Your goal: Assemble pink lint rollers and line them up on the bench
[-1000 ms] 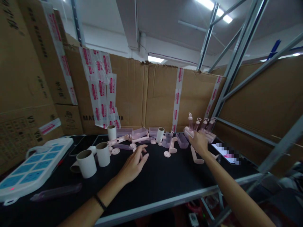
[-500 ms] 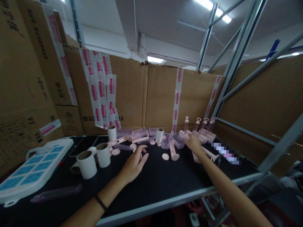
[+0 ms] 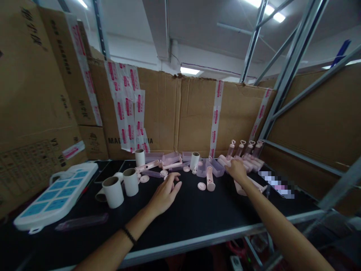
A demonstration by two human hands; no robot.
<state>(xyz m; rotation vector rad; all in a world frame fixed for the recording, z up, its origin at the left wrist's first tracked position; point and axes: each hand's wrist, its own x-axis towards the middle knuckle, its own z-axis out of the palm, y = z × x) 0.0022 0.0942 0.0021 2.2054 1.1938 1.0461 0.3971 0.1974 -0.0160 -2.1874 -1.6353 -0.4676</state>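
My left hand (image 3: 166,194) hovers above the black tabletop with its fingers apart and nothing in it. Beyond its fingertips lie pink slotted tubes (image 3: 172,163) and small pink discs (image 3: 144,179). At the back right, my right hand (image 3: 236,170) is closed on the leftmost pink cylinder (image 3: 224,160) of a row; the hand partly hides it. Clear plungers with heart-shaped tops (image 3: 241,147) stand up from this row. Left of the right hand are translucent purple trays (image 3: 216,168) and another pink slotted tube (image 3: 210,180).
White cardboard tubes (image 3: 113,192) stand at the left, beside a white power strip with blue panels (image 3: 60,192). A clear purple wrapper (image 3: 81,222) lies in front. Cardboard walls (image 3: 191,113) and a metal frame (image 3: 279,75) enclose the table; its metal edge (image 3: 225,237) runs along the front.
The leftmost heart-topped piece has moved right, closer to the others in its row, with my right hand at it. My left hand keeps its pose. The view has shifted slightly.
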